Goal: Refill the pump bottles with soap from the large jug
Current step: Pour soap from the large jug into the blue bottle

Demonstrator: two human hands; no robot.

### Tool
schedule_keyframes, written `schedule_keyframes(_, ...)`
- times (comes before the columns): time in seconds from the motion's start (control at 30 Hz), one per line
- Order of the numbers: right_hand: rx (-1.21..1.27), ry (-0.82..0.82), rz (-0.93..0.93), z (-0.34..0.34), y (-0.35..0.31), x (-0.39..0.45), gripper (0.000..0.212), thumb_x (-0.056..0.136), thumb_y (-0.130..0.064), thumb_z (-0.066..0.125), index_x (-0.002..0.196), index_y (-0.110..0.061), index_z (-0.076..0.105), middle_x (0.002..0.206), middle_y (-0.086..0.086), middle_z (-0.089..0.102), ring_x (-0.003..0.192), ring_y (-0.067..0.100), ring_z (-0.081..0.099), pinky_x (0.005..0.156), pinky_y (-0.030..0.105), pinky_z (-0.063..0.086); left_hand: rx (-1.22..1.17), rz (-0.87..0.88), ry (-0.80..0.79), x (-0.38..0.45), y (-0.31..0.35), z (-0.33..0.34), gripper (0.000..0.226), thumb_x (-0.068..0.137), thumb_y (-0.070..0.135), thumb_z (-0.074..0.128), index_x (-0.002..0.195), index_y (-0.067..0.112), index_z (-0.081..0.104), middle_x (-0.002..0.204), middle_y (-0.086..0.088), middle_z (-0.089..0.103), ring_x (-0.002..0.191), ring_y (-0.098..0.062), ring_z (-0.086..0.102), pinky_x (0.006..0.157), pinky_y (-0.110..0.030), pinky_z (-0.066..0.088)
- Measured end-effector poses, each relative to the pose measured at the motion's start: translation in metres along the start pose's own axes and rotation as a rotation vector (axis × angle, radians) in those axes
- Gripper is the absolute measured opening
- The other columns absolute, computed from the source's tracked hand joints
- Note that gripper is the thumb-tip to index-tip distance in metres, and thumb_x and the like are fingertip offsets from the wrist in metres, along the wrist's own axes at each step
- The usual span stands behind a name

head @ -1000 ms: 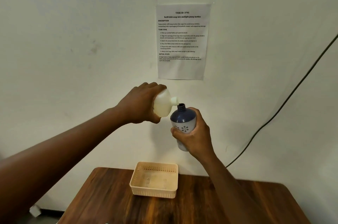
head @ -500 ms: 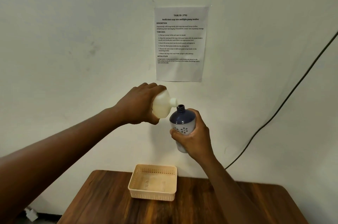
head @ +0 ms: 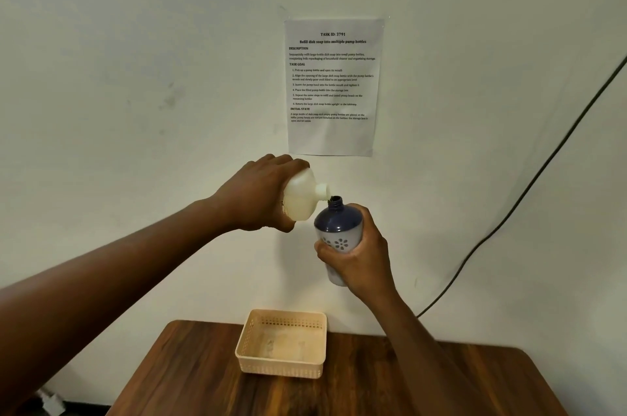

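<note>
My left hand (head: pixel 258 193) grips a cream-white jug (head: pixel 302 200), tipped on its side with the spout pointing right. The spout sits just at the open mouth of a pump bottle (head: pixel 338 229), which has a dark blue shoulder and a white body with a flower pattern. My right hand (head: pixel 361 256) is wrapped around that bottle's lower body and holds it upright, high above the table. No pump head is on the bottle. Whether soap is flowing at the spout is too small to tell.
A cream plastic basket (head: pixel 283 370) stands on the wooden table (head: pixel 373 385) against the wall, below my hands. A printed task sheet (head: pixel 334 86) hangs on the wall. A black cable (head: pixel 529 185) runs diagonally down the wall at the right.
The jug's spout has closed in on the bottle's mouth. Both hands stay at about the same height, while the view has shifted slightly.
</note>
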State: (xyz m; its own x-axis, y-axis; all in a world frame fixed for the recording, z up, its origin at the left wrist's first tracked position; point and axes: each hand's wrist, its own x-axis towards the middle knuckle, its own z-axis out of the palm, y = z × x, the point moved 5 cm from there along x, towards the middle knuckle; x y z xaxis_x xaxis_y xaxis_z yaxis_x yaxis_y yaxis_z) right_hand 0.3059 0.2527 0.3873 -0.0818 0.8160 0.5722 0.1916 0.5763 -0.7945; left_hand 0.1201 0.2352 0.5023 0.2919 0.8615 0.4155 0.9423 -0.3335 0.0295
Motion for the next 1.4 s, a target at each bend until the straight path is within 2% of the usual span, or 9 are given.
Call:
schedule_keyframes(0.4, -0.004, 0.002, 0.005, 0.0, -0.002, 0.0, 0.072, 0.067, -0.047, 0.082, 0.127, -0.038, 0.043, 0.112, -0.029, 0.053, 0.104, -0.009, 0.052, 0.071, 0.003, 0.047, 0.015, 0.008, -0.013, 0.0, 0.001, -0.004, 0.083, 0.061, 0.039, 0.087, 0.135, 0.031, 0.051, 0.115, 0.01, 0.059, 0.102, -0.022, 0.053, 0.083, -0.037, 0.049)
schedule_keyframes(0.73, -0.008, -0.001, 0.0, 0.0, -0.003, 0.001, 0.069, 0.071, -0.036, 0.087, 0.125, -0.038, 0.044, 0.112, -0.027, 0.054, 0.105, -0.008, 0.053, 0.074, 0.004, 0.048, 0.035, 0.01, -0.022, 0.0, 0.002, -0.008, 0.085, 0.062, 0.039, 0.087, 0.138, 0.031, 0.05, 0.119, 0.008, 0.06, 0.105, -0.022, 0.054, 0.087, -0.041, 0.051)
schedule_keyframes(0.93, -0.01, -0.003, 0.003, 0.0, -0.003, 0.0, 0.067, 0.073, -0.033, 0.087, 0.125, -0.036, 0.044, 0.111, -0.028, 0.053, 0.105, -0.01, 0.052, 0.073, 0.002, 0.047, 0.051, 0.015, -0.028, 0.0, 0.003, -0.009, 0.085, 0.062, 0.039, 0.087, 0.138, 0.031, 0.05, 0.119, 0.008, 0.06, 0.104, -0.022, 0.054, 0.085, -0.038, 0.051)
schedule_keyframes(1.13, -0.003, 0.001, 0.004, -0.001, -0.005, 0.0, 0.065, 0.072, -0.037, 0.086, 0.121, -0.042, 0.044, 0.109, -0.03, 0.052, 0.104, -0.01, 0.052, 0.071, 0.002, 0.047, 0.054, 0.022, -0.026, 0.001, 0.004, -0.01, 0.086, 0.061, 0.039, 0.087, 0.138, 0.031, 0.049, 0.119, 0.007, 0.06, 0.104, -0.021, 0.053, 0.085, -0.038, 0.05)
schedule_keyframes(1.4, 0.005, 0.0, 0.012, -0.002, -0.01, 0.001, 0.068, 0.067, -0.047, 0.081, 0.123, -0.04, 0.043, 0.11, -0.03, 0.052, 0.104, -0.008, 0.053, 0.071, 0.003, 0.047, 0.077, 0.027, -0.021, 0.004, 0.004, -0.012, 0.09, 0.062, 0.041, 0.087, 0.142, 0.032, 0.047, 0.122, 0.009, 0.06, 0.106, -0.021, 0.054, 0.086, -0.037, 0.049)
